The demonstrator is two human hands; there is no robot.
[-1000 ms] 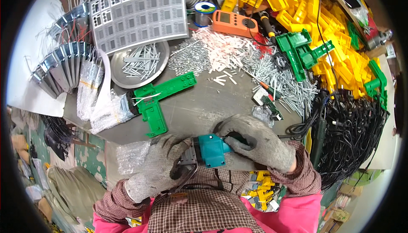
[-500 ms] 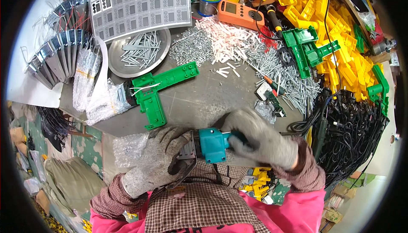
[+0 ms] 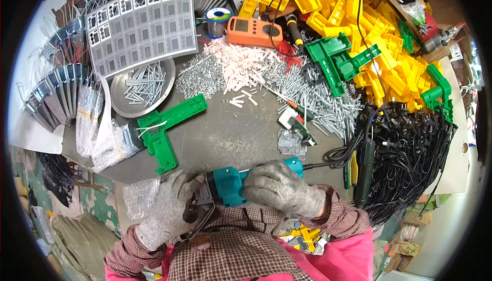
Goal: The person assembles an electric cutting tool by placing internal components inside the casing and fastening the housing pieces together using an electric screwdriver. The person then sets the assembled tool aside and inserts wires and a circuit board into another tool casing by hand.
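Hands on teal power tool at the counter's near edge.
Left hand (image 3: 171,206) grips the teal power tool's (image 3: 230,186) front; right hand (image 3: 279,188) wraps its body, apparently fitting something; next calls for steady alignment. Since a second ago, the tool sits lower, green bracket (image 3: 166,127) unmoved.

The power tool (image 3: 233,186) is teal with a black cord. Both hands wear speckled grey knit gloves, left hand (image 3: 171,204) and right hand (image 3: 279,188). Sleeves are brown-and-white check over a pink apron (image 3: 333,255). The L-shaped plastic bracket (image 3: 166,127) is bright green, the meter (image 3: 254,31) orange, the bench (image 3: 230,137) dull grey.
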